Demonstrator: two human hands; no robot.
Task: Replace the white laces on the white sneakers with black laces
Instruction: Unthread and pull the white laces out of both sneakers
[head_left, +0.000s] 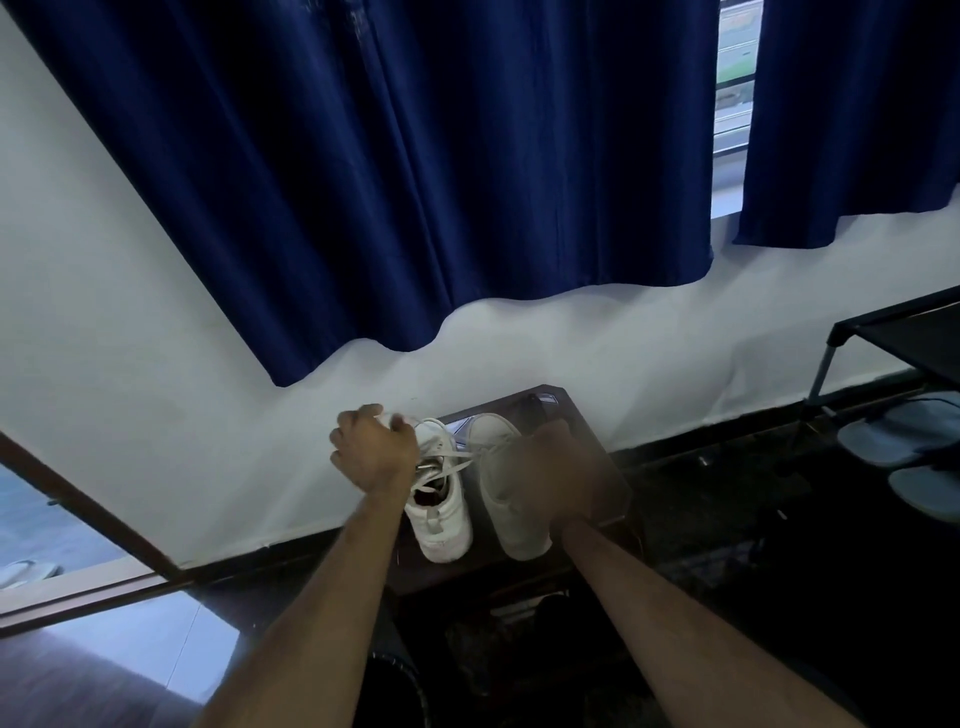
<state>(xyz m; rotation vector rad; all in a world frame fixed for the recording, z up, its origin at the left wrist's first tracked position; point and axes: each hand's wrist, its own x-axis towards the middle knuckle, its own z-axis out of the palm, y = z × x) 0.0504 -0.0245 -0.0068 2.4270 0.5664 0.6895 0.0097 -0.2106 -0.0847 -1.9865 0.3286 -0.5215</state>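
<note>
Two white sneakers (470, 493) sit side by side, toes toward the wall, on a small dark table (597, 447). Left hand (374, 449) is curled at the left sneaker (439, 499), apparently gripping its toe or the white lace (441, 460), which lies slack across the eyelets. Right hand (545, 467) is motion-blurred over the right sneaker (511, 499); its grasp cannot be told. No black laces in view.

Judgement: unlacing underway. Steady the shoe with one hand; draw the lace out one eyelet pair at a time.
</note>
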